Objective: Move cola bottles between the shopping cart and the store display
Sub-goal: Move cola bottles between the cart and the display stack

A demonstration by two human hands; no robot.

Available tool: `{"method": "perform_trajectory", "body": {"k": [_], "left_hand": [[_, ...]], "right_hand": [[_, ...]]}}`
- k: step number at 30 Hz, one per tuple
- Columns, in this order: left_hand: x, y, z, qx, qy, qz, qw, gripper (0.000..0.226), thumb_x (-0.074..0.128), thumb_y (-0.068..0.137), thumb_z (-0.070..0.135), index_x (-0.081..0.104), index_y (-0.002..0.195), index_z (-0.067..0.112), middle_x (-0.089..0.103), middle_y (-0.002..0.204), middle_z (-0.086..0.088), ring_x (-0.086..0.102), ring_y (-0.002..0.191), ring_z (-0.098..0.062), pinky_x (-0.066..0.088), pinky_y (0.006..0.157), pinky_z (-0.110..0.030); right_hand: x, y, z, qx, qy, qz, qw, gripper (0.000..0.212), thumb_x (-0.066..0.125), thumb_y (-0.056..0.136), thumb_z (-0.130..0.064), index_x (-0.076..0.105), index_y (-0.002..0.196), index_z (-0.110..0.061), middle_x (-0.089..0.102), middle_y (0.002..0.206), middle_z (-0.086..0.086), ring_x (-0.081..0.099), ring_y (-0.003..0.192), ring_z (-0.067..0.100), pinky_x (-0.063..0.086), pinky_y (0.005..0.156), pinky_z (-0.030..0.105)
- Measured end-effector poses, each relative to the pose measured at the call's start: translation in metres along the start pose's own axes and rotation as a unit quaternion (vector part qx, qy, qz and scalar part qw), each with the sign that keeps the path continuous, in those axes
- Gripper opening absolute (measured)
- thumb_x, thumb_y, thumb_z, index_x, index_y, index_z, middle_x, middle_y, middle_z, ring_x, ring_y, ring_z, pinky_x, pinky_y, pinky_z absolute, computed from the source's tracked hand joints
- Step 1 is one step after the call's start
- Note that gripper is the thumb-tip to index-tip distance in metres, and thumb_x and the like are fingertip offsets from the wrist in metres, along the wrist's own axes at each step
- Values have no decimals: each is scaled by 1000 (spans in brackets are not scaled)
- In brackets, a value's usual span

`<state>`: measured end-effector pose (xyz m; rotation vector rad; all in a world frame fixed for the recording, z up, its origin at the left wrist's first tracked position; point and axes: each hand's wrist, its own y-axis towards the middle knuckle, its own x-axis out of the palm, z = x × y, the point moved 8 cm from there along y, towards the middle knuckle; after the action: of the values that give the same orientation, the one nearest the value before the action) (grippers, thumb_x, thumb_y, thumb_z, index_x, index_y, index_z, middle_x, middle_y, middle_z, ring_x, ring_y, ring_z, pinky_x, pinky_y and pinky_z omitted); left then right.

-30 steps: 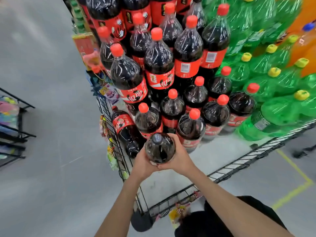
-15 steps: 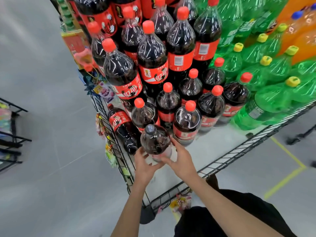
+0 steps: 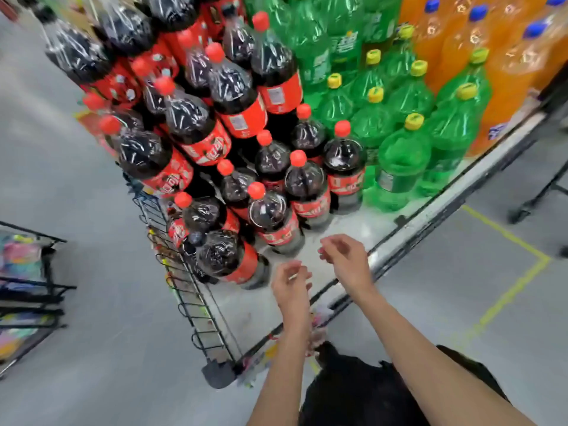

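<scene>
A dark cola bottle (image 3: 229, 259) with a dark cap and red label stands at the front left corner of the white display shelf (image 3: 255, 305). Behind it rise rows of red-capped cola bottles (image 3: 273, 219). My left hand (image 3: 290, 282) hovers just right of that bottle, fingers loosely apart, holding nothing. My right hand (image 3: 345, 261) is further right above the shelf's front edge, also empty with fingers apart. The shopping cart is not in view.
Green bottles with yellow caps (image 3: 399, 161) and orange bottles with blue caps (image 3: 504, 66) fill the shelf to the right. A black wire rack (image 3: 184, 290) of small goods hangs on the shelf's left side. Another black rack (image 3: 27, 287) stands at far left. Yellow floor lines (image 3: 507, 296) run at right.
Both hands let go of the dark-capped cola bottle, which now stands on the shelf corner, and drew back to the right. The camera view swung left and tilted.
</scene>
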<state>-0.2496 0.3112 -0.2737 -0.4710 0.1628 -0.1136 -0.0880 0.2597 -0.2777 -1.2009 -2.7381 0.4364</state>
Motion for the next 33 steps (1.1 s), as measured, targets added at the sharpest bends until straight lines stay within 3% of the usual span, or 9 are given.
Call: {"method": "perform_trajectory", "body": {"k": [6, 10, 14, 16, 20, 26, 33], "left_hand": [[151, -59, 18, 27, -14, -70, 997, 24, 60, 97, -7, 63, 91, 17, 64, 94, -10, 63, 74, -16, 51, 63, -22], [281, -122, 12, 20, -33, -150, 988, 28, 60, 97, -6, 63, 87, 19, 65, 82, -3, 62, 69, -13, 49, 58, -21], [394, -186, 6, 29, -9, -235, 972, 30, 57, 98, -9, 61, 87, 18, 63, 80, -4, 60, 68, -16, 47, 53, -19], [439, -210, 1, 39, 12, -273, 961, 31, 56, 98, -11, 62, 86, 17, 63, 77, -4, 59, 66, -17, 45, 46, -15], [531, -255, -15, 24, 41, -336, 941, 27, 58, 99, -8, 63, 87, 15, 64, 77, -5, 60, 67, -16, 48, 49, -18], [666, -302, -22, 7, 45, -387, 921, 25, 59, 97, -6, 64, 87, 15, 64, 76, -1, 61, 66, -12, 48, 54, -18], [824, -325, -7, -12, 46, -400, 915, 18, 61, 100, 1, 68, 93, 16, 70, 84, -1, 68, 74, -13, 53, 62, -22]], "right_hand": [[-179, 12, -20, 28, 131, 93, 987, 14, 63, 98, -7, 70, 96, 5, 69, 69, 10, 64, 56, 14, 53, 60, 22], [-326, 4, -41, 17, 183, 178, 967, 16, 56, 102, -8, 67, 91, -4, 64, 70, 11, 61, 52, 8, 50, 56, 17], [-454, -12, -53, 23, 206, 270, 940, 20, 54, 105, -15, 67, 100, -1, 62, 71, 10, 55, 57, 16, 48, 57, 19], [-504, -17, -55, 22, 224, 300, 927, 24, 53, 105, -19, 68, 96, -3, 62, 70, 10, 52, 57, 18, 48, 60, 24], [-602, -23, -56, 12, 229, 365, 902, 29, 53, 106, -26, 71, 88, -12, 66, 72, 9, 57, 55, 14, 50, 62, 25], [-729, 4, -60, 23, 223, 414, 882, 20, 58, 102, -21, 71, 95, -8, 65, 77, 12, 59, 62, 20, 51, 64, 28], [-864, 77, -107, 14, 191, 427, 884, 20, 58, 102, -21, 71, 92, -10, 65, 73, 8, 58, 61, 18, 50, 67, 30]]}}
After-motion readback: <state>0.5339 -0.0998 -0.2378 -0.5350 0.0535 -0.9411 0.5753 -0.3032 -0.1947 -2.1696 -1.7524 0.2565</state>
